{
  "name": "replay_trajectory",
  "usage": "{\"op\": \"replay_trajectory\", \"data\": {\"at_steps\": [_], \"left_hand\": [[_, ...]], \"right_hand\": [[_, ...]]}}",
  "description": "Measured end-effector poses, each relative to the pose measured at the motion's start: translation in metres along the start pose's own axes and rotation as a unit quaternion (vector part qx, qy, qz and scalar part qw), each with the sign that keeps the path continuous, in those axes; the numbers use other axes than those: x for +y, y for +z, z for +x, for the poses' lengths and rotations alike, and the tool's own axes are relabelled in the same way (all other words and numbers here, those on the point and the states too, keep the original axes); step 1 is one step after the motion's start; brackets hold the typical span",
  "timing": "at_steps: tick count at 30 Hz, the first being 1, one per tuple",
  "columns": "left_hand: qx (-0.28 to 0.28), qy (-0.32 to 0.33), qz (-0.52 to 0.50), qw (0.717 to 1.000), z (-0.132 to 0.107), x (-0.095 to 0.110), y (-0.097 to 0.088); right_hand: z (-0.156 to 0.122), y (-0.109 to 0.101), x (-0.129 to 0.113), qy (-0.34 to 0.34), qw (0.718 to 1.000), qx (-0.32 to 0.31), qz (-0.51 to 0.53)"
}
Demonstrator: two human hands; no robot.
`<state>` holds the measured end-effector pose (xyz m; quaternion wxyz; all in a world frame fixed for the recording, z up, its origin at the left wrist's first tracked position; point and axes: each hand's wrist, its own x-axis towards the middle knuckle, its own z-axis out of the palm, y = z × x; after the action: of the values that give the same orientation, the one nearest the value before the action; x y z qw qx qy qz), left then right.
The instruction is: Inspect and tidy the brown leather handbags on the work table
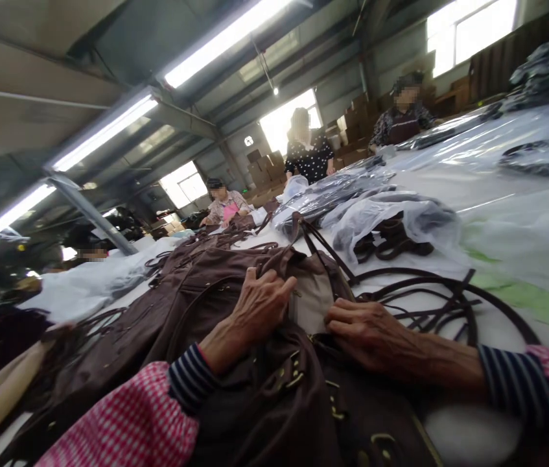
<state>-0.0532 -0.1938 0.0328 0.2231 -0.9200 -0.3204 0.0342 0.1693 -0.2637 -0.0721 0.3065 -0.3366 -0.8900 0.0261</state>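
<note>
A dark brown bag (274, 402) with brass buckles lies in front of me, its mouth spread so that the beige lining (314, 285) shows. My left hand (262, 305) is closed on the left edge of the mouth, fingers curled into the cloth. On the opposite side my right hand (369, 327) grips the bag's other edge, its fingertips partly hidden by the cloth. Long brown straps (430, 279) run from the bag and loop over the table to the right.
More brown bags (191, 272) are piled along the left. A clear plastic bag (400, 227) with brown straps inside lies beyond my right hand, on the white table (488, 188). Another person's arm (11, 383) reaches in at lower left. Several co-workers (309, 152) are around the table.
</note>
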Motion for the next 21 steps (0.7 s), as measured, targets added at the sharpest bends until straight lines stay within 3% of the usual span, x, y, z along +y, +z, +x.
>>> {"op": "replay_trajectory", "data": {"at_steps": [3,6,11,13,16,21], "left_hand": [[0.041,0.061,0.019,0.997,0.0,-0.001,0.003],[0.07,0.066,-0.018,0.995,-0.005,-0.018,0.008],[-0.013,0.076,-0.21,0.975,-0.021,-0.042,0.006],[-0.014,0.068,-0.27,0.96,-0.025,-0.042,0.011],[0.033,0.033,-0.286,0.957,-0.029,-0.033,0.027],[0.104,-0.015,-0.277,0.955,-0.034,-0.018,0.049]], "right_hand": [[0.001,-0.007,-0.004,0.007,1.0,-0.014,-0.019],[0.002,-0.014,-0.005,-0.001,0.999,-0.031,-0.03],[0.012,-0.03,-0.004,0.006,0.996,-0.092,-0.014],[0.028,-0.035,0.004,0.013,0.993,-0.117,-0.021],[0.065,-0.034,0.017,0.052,0.988,-0.132,-0.066],[0.108,-0.014,0.023,0.114,0.972,-0.144,-0.144]]}}
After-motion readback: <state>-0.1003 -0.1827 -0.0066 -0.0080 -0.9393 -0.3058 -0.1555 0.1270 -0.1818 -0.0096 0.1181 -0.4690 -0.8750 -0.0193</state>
